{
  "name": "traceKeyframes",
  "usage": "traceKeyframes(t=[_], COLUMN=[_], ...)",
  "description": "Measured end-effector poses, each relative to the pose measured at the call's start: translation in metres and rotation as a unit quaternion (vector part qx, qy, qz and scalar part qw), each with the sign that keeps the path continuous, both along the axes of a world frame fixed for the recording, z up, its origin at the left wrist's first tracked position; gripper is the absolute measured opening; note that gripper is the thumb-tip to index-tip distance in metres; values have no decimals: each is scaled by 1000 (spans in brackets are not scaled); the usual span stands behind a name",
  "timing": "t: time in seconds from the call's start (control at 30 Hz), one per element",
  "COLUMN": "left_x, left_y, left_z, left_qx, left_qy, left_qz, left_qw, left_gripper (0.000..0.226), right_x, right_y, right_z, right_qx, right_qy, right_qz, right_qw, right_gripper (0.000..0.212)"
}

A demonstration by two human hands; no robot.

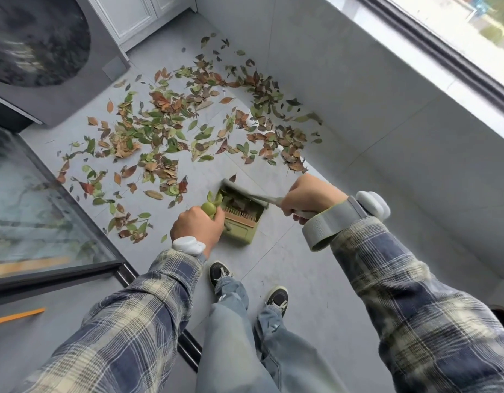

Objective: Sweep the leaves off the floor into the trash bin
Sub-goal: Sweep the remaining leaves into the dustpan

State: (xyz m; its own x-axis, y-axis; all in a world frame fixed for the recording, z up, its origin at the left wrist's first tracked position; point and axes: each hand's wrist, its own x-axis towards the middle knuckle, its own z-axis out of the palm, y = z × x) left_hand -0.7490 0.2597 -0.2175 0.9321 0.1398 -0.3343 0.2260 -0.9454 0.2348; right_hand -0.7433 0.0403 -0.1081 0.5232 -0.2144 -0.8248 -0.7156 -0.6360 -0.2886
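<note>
While the leaves (171, 129) are being seen lying in a wide, loose patch across the grey tiled floor (301, 279), from the washing machine (46, 52) on the left over to the low wall (387, 109) under the window (472, 38), a green dustpan (242, 225) is being stood on the floor at the near edge of that patch, between the two hands. A few dark leaves are being held inside its mouth, just above a row of comb teeth (240, 215). The dustpan's rounded green handle (208, 207) is being gripped by the left hand (196, 225), whose fingers are being curled tightly round it. A pale handle (269, 199) is being clasped by the right hand (310, 197), fingers wrapped round it, and its far end is being pointed into the dustpan's mouth; what is fitted at that end cannot be told. A white device (188, 245) is being worn on the left wrist, and another is being strapped to the right wrist by a grey band (327, 225). Both arms are being covered by plaid sleeves (131, 321). Below the dustpan, dark shoes (219, 272) and blue jeans (231, 336) are being shown on the tiles. Along the left side, a glass door (32, 208) is being framed in black, with an orange strip (16, 316) lying near it.
</note>
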Motion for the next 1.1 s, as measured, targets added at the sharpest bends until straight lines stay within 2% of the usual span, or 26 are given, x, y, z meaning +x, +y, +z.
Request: traceKeyframes(t=[0.13, 0.3, 0.47, 0.57, 0.67, 0.87, 1.1], left_x=[4, 9, 11, 11, 9, 8, 7], left_y=[-2, 0, -1, 0, 0, -3, -4], left_z=[1, 1, 0, 0, 0, -1, -1], left_qx=[0, -4, -6, -6, -6, -10, -11], left_qy=[-2, -6, -4, -7, -10, -6, -17], left_qz=[-2, -1, -2, -2, -2, 6, 10], left_qw=[1000, 1000, 1000, 1000, 1000, 1000, 1000], left_gripper=[47, 45, 45, 46, 47, 49, 53], right_x=[4, 7, -3, -14, -15, -3, -9], right_y=[-3, 4, 18, 23, 16, -11, 1], right_z=[11, -1, -29, -35, -27, 9, 4], right_qx=[10, -21, -12, -11, -24, 13, 14], right_qy=[-20, -39, -24, -4, 9, -8, -29], right_qz=[-12, 5, -6, 16, 40, -4, -17], right_qw=[1000, 999, 1000, 1000, 999, 1000, 999], right_gripper=[20, 19, 29, 25, 21, 22, 21])
